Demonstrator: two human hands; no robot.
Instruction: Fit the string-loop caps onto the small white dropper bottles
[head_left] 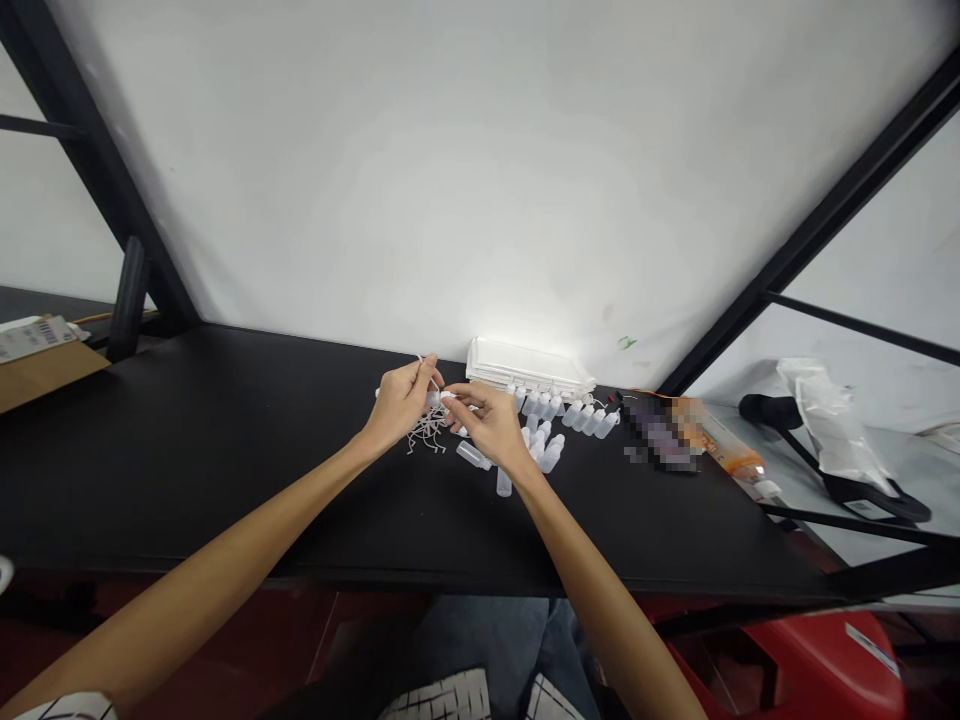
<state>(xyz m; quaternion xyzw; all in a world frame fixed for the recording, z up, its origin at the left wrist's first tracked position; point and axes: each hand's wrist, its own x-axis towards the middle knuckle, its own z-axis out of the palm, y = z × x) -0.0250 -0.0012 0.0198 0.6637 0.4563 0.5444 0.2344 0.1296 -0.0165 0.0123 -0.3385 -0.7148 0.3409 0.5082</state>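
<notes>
My left hand (401,402) is closed around a small translucent plastic bottle (433,398), with a thin white strip sticking up by its thumb. My right hand (487,415) pinches at the bottle's white cap end; the fingertips partly cover it. Below the hands lies a loose pile of thin white strips (426,436). One clear bottle (473,456) rests on its side near my right fingers, and another bottle (504,483) is beside my right wrist. Several more small bottles (551,455) are clustered just right of that wrist.
A row of capped bottles (592,418) lies along the back, before a stack of white trays or sheets (529,365) at the wall. To the right are a blurred dark item (660,432) and an orange-labelled drink bottle (739,460). Black frame bars (795,220) flank the black table (225,440).
</notes>
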